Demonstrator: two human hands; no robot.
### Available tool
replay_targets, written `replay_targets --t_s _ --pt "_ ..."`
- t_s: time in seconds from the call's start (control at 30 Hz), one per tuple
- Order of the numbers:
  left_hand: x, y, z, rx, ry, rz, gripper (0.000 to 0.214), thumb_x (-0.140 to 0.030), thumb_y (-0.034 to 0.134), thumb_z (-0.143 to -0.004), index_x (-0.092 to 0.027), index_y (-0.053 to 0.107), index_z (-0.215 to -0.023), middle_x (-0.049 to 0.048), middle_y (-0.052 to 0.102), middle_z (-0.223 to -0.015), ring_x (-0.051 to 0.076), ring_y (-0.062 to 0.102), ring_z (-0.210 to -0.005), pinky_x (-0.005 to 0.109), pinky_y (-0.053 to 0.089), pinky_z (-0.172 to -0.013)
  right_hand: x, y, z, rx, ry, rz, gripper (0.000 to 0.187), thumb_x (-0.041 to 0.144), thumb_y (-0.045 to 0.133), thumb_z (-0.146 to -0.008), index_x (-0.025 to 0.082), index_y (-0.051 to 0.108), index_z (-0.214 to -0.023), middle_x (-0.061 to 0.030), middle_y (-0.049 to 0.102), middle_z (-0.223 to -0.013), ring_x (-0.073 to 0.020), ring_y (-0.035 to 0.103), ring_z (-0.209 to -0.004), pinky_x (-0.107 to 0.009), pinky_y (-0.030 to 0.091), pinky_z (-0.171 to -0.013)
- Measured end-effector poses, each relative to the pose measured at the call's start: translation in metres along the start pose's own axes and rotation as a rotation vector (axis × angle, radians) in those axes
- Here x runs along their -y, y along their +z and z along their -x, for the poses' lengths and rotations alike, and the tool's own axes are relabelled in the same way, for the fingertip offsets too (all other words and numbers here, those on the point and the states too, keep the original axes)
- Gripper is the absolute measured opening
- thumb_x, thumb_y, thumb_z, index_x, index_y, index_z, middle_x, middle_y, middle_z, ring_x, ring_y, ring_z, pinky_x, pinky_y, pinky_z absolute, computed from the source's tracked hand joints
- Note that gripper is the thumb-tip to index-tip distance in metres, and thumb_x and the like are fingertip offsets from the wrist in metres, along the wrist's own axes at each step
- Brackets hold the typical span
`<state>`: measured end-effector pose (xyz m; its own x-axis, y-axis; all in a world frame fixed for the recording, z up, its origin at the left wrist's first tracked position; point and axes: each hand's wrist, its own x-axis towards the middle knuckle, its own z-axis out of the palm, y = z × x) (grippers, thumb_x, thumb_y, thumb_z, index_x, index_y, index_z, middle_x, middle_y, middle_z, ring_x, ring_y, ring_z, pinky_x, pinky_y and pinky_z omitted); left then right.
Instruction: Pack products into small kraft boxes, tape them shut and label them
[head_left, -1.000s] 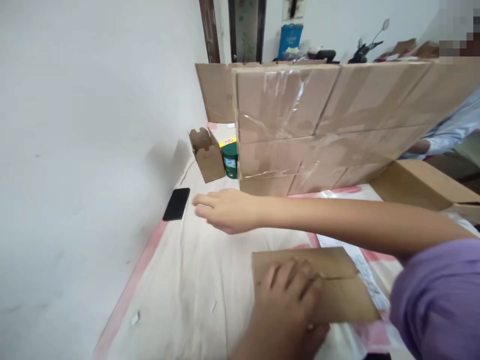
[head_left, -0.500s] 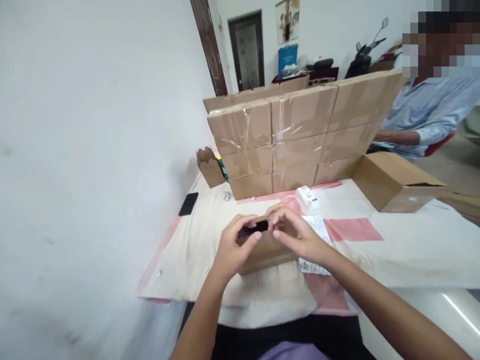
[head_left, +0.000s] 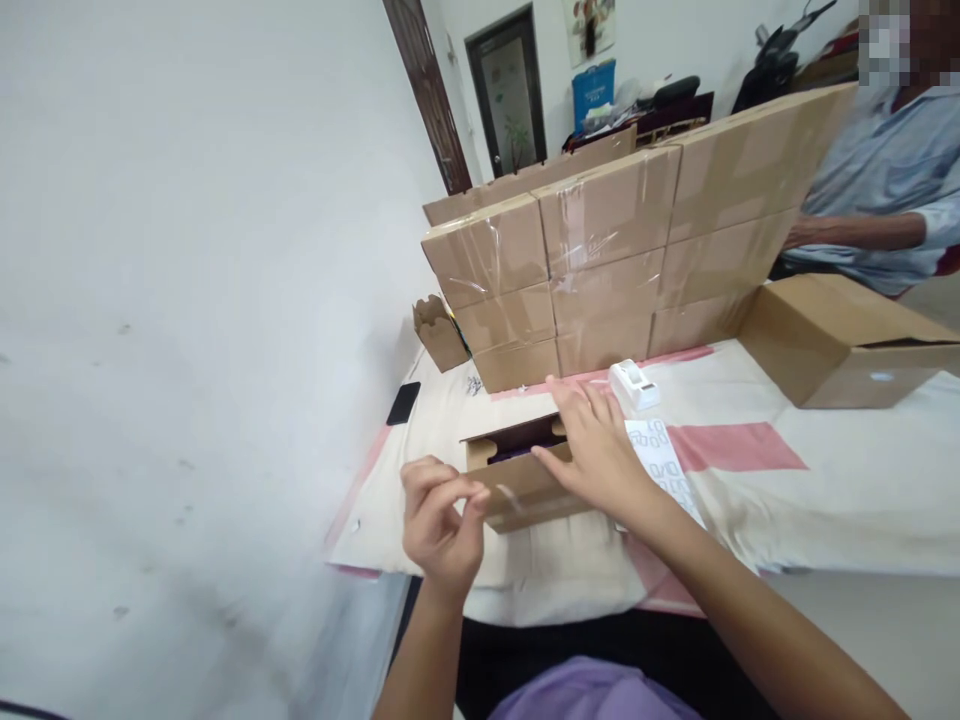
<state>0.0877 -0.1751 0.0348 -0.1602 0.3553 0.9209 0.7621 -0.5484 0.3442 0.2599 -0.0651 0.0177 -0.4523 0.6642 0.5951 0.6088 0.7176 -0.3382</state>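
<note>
A small brown cardboard box (head_left: 517, 490) lies on the cloth-covered table (head_left: 787, 490) in front of me, its top open, with something dark purple (head_left: 525, 450) inside. My right hand (head_left: 596, 455) rests flat on the box's right side, fingers stretched out over the opening's edge. My left hand (head_left: 439, 520) hovers just off the box's near left corner. Its fingers are curled and thumb and forefinger are pinched together; I cannot make out whether anything is between them.
A wall of taped cardboard boxes (head_left: 600, 240) stands across the table's back. Near it are a white label dispenser (head_left: 634, 385), a sheet of labels (head_left: 664, 470), a black phone (head_left: 403, 403) and a small open carton (head_left: 439, 332). A larger carton (head_left: 840, 335) sits right; another person's sleeve (head_left: 877, 180) behind.
A second ago my right hand reached far left while my left pressed flat cardboard. Then both hands held the box. Now my left hand is off it and my right lies flat on it.
</note>
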Motion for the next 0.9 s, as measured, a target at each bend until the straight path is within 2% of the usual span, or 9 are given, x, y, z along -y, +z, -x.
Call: replay_targets --t_s 0.07,0.13,0.2,0.3,0.43,0.5,0.67,0.77,0.9 --pt "0.004 -0.011 -0.009 0.137 -0.124 0.005 0.007 -0.019 0.067 -0.092 -0.025 0.066 -0.089 0.0011 0.055 -0.084 0.017 0.055 -0.083 0.035 0.049 -0.075 -0.007 0.009 0.002 0.097 -0.091 0.098 0.056 0.04 0.054 -0.099 0.019 0.048 -0.15 -0.0139 0.053 -0.153 -0.0408 0.038 -0.145 -0.065 0.026 -0.118" --pt "0.013 -0.018 -0.021 0.347 -0.28 0.047 0.008 -0.025 0.066 -0.094 -0.024 0.066 -0.086 0.0019 0.058 -0.086 0.017 0.058 -0.084 0.034 0.05 -0.077 -0.01 0.018 0.006 0.163 -0.147 0.14 0.05 0.039 0.047 -0.103 0.017 0.055 -0.146 -0.0137 0.056 -0.151 -0.0393 0.043 -0.142 -0.062 0.03 -0.117" --pt "0.023 -0.019 -0.033 0.506 -0.4 0.089 0.013 -0.03 0.066 -0.094 -0.023 0.066 -0.084 0.0029 0.061 -0.087 0.018 0.06 -0.085 0.034 0.05 -0.08 -0.01 0.024 0.012 0.19 -0.133 0.164 0.049 0.037 0.043 -0.104 0.013 0.059 -0.143 -0.0157 0.059 -0.147 -0.0385 0.049 -0.138 -0.06 0.034 -0.114" --pt "0.036 -0.012 -0.043 0.7 -0.507 0.126 0.016 -0.033 0.065 -0.094 -0.022 0.067 -0.083 0.0039 0.065 -0.091 0.019 0.062 -0.09 0.035 0.05 -0.087 -0.007 0.03 0.02 0.211 -0.093 0.182 0.049 0.034 0.04 -0.105 0.01 0.06 -0.142 -0.0162 0.059 -0.148 -0.0382 0.051 -0.137 -0.062 0.033 -0.114" --pt "0.049 0.006 -0.043 0.94 -0.624 0.162 0.017 -0.034 0.065 -0.092 -0.022 0.068 -0.081 0.0035 0.068 -0.094 0.019 0.064 -0.093 0.036 0.049 -0.092 -0.008 0.033 0.025 0.228 -0.084 0.189 0.053 0.036 0.037 -0.105 0.008 0.057 -0.146 -0.0151 0.052 -0.154 -0.0382 0.047 -0.141 -0.062 0.03 -0.117" --pt "0.057 0.015 -0.039 0.962 -0.636 0.145 0.016 -0.033 0.065 -0.092 -0.022 0.069 -0.081 0.0033 0.068 -0.094 0.02 0.064 -0.094 0.037 0.048 -0.094 -0.009 0.033 0.024 0.233 -0.084 0.192 0.053 0.036 0.037 -0.106 0.009 0.056 -0.146 -0.015 0.052 -0.155 -0.0378 0.047 -0.141 -0.061 0.031 -0.117" --pt "0.075 0.03 -0.028 0.912 -0.578 0.042 0.012 -0.032 0.067 -0.089 -0.022 0.069 -0.082 0.0036 0.068 -0.094 0.021 0.062 -0.098 0.038 0.046 -0.093 -0.009 0.032 0.024 0.221 -0.076 0.194 0.052 0.037 0.036 -0.106 0.011 0.057 -0.145 -0.0142 0.052 -0.155 -0.0368 0.046 -0.142 -0.061 0.031 -0.116" --pt "0.078 0.032 -0.025 0.96 -0.543 -0.04 0.014 -0.036 0.072 -0.085 -0.023 0.068 -0.084 0.003 0.067 -0.094 0.023 0.059 -0.1 0.04 0.044 -0.093 -0.008 0.033 0.024 0.212 -0.074 0.188 0.051 0.037 0.036 -0.106 0.012 0.057 -0.145 -0.0138 0.052 -0.155 -0.0365 0.046 -0.142 -0.061 0.031 -0.116" --pt "0.075 0.031 -0.023 1.041 -0.486 -0.257 0.02 -0.044 0.072 -0.086 -0.025 0.066 -0.093 0.0028 0.065 -0.105 0.027 0.052 -0.111 0.047 0.036 -0.1 -0.008 0.033 0.024 0.212 -0.08 0.178 0.05 0.036 0.036 -0.106 0.013 0.056 -0.145 -0.0146 0.053 -0.154 -0.0361 0.044 -0.143 -0.06 0.033 -0.113"
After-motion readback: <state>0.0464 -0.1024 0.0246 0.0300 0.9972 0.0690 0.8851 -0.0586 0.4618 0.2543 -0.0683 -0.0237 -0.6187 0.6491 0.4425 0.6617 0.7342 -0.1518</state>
